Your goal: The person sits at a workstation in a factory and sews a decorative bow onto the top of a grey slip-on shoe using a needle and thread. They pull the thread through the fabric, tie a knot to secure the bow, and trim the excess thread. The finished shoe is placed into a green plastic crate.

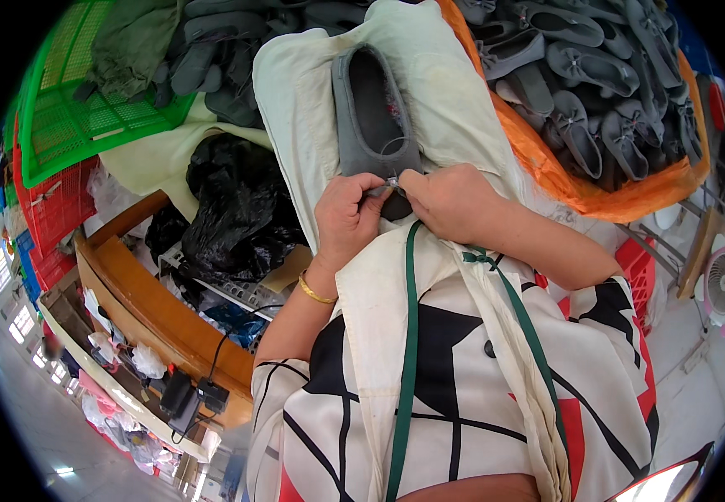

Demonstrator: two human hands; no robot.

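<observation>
A grey slip-on shoe [347, 113] lies on a white cloth-covered pad [296, 92] in front of me, its toe toward my body. At the toe, my left hand [346, 219] pinches a small shiny ornament [393, 181] between thumb and finger. My right hand [456, 199] is closed against the ornament's right side; whatever its fingertips grip is too small or hidden to make out. A thin loop of thread [393, 140] arcs over the shoe's opening just above my fingers.
To the right, an orange-lined bin [613, 203] holds several grey shoes with bows. More grey shoes [199, 63] are heaped at the far left beside a green crate [70, 117]. A black plastic bag [241, 209] and a wooden drawer [158, 309] sit left; a small fan [724, 280] stands right.
</observation>
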